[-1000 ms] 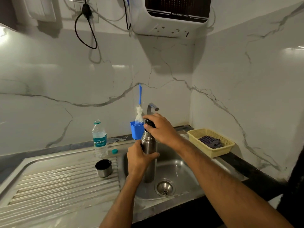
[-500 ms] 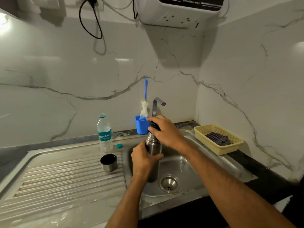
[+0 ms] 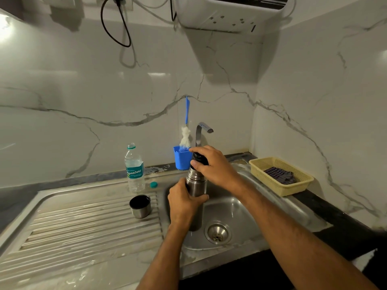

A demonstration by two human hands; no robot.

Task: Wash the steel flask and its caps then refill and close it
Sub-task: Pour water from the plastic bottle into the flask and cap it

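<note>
Left hand point(image 3: 184, 203) fingers wrap the brushed steel flask point(image 3: 195, 185); right hand point(image 3: 215, 164) fingers grip its round black stopper point(image 3: 199, 158).

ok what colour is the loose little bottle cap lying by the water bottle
Teal green bottle cap, seen in the head view, beside the water bottle.

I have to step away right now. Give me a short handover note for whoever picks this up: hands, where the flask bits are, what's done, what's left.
Left hand grips the steel flask round its body, upright over the sink.
Right hand grips the black inner cap on the flask's mouth; whether it is being tightened or loosened cannot be told.
Outer steel cup cap stands mouth up on the drainboard, off the flask.
Bottle brush stands in the blue holder.
Tap shows no water running.
Left: at least the cup cap must go back on.
</note>
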